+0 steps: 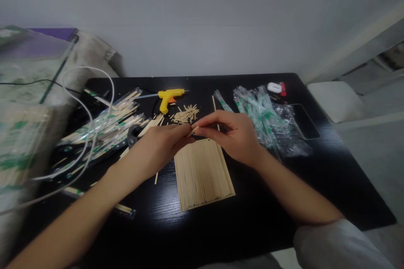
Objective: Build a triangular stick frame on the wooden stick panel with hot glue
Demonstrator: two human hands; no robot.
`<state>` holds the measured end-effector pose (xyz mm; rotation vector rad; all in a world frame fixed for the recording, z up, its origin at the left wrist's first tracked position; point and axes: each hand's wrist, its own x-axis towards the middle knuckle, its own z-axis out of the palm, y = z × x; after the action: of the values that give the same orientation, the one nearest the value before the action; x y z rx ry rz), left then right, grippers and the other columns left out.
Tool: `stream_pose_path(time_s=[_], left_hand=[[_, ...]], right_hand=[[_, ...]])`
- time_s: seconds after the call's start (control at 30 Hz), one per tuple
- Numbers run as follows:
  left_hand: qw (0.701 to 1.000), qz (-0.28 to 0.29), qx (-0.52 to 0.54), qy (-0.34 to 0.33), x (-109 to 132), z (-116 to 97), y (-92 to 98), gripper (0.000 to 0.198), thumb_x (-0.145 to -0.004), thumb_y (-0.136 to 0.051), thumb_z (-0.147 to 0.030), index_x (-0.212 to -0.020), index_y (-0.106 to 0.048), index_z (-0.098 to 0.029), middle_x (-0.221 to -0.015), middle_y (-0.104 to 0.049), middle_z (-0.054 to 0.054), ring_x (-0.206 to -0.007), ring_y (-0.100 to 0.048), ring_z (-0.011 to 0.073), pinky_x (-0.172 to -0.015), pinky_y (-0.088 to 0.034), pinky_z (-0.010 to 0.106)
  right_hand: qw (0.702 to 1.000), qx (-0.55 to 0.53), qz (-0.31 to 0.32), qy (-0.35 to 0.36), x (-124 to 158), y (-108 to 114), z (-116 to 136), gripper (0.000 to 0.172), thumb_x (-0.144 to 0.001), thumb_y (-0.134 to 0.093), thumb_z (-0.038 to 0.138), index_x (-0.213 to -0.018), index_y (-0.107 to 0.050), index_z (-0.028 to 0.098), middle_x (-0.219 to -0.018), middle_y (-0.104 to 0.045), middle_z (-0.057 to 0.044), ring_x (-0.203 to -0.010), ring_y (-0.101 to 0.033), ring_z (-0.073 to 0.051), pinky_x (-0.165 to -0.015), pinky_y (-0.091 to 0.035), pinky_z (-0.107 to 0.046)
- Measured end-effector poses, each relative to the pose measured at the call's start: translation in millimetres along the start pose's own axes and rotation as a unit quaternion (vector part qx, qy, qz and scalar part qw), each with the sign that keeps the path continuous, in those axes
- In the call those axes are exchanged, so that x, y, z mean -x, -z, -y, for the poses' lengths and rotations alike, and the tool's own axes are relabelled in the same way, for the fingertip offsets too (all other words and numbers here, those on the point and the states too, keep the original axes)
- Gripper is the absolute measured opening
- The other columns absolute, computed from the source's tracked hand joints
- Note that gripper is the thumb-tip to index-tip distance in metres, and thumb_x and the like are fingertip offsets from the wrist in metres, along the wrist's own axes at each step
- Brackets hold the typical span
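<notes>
My left hand (162,141) and my right hand (236,134) meet above the middle of the table, fingertips together. Between them is a short pale piece of wooden stick (193,130), pinched from both sides and mostly covered by the fingers. Just below lies a flat panel of wooden sticks (203,174) laid side by side, its far edge partly under my hands. Behind my fingers is a heap of short cut stick pieces (185,114). Loose long sticks (153,125) lie beside my left hand.
A yellow glue gun (170,97) lies at the back. Wrapped chopsticks (104,124) and a white cable (91,134) crowd the left. To the right are empty plastic wrappers (257,109), a phone (304,122) and a white case (274,88) on the black table (341,193).
</notes>
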<state>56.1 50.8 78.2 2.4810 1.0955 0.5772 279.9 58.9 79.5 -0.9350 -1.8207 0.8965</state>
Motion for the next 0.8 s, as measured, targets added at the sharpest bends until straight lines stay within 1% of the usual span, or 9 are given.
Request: stream_pose_path(time_s=[0.13, 0.3, 0.47, 0.6, 0.8], left_hand=[[1.000, 0.001, 0.003, 0.005, -0.5, 0.3, -1.8, 0.010, -0.103, -0.058, -0.024, -0.094, -0.062, -0.020, -0.072, -0.064, -0.003, -0.057, -0.056, 0.0106, -0.056, -0.037, 0.022], [1.000, 0.003, 0.002, 0.006, -0.6, 1.5, -4.9, 0.011, -0.103, -0.058, -0.025, -0.094, -0.062, -0.020, -0.073, -0.064, -0.003, -0.058, -0.057, 0.0108, -0.056, -0.039, 0.023], [1.000, 0.012, 0.003, 0.008, -1.8, -1.1, -1.9, 0.015, -0.104, -0.056, -0.027, -0.092, -0.062, -0.020, -0.071, -0.063, -0.002, -0.057, -0.057, 0.0111, -0.055, -0.039, 0.023], [1.000, 0.013, 0.006, 0.011, -2.6, -3.4, 1.1, 0.020, -0.105, -0.052, -0.029, -0.093, -0.065, -0.020, -0.071, -0.064, -0.002, -0.057, -0.058, 0.0115, -0.056, -0.040, 0.023], [1.000, 0.014, 0.002, 0.012, -1.3, -2.5, 0.6, 0.019, -0.104, -0.054, -0.030, -0.093, -0.065, -0.020, -0.072, -0.064, -0.003, -0.057, -0.057, 0.0112, -0.056, -0.040, 0.023]], right_hand=[[1.000, 0.004, -0.008, 0.005, 0.6, 0.7, 0.4, 0.007, -0.088, -0.082, 0.028, -0.094, -0.081, 0.025, -0.090, -0.081, 0.001, -0.080, -0.075, -0.015, -0.077, -0.062, -0.027], [1.000, 0.001, -0.012, -0.011, 2.1, 2.8, 0.2, 0.007, -0.087, -0.083, 0.029, -0.093, -0.081, 0.025, -0.090, -0.081, 0.001, -0.079, -0.075, -0.015, -0.076, -0.062, -0.028], [1.000, -0.009, -0.010, -0.006, 3.0, 4.1, -1.8, 0.008, -0.087, -0.083, 0.029, -0.094, -0.081, 0.025, -0.090, -0.082, 0.001, -0.081, -0.076, -0.015, -0.077, -0.063, -0.028], [1.000, -0.009, -0.006, -0.007, 2.8, 3.9, -2.0, 0.010, -0.088, -0.081, 0.032, -0.094, -0.081, 0.024, -0.091, -0.082, -0.001, -0.082, -0.076, -0.016, -0.078, -0.063, -0.029], [1.000, -0.011, -0.005, -0.008, 2.5, 3.9, -0.8, 0.009, -0.088, -0.082, 0.032, -0.093, -0.081, 0.024, -0.091, -0.082, -0.001, -0.082, -0.076, -0.016, -0.077, -0.063, -0.029]])
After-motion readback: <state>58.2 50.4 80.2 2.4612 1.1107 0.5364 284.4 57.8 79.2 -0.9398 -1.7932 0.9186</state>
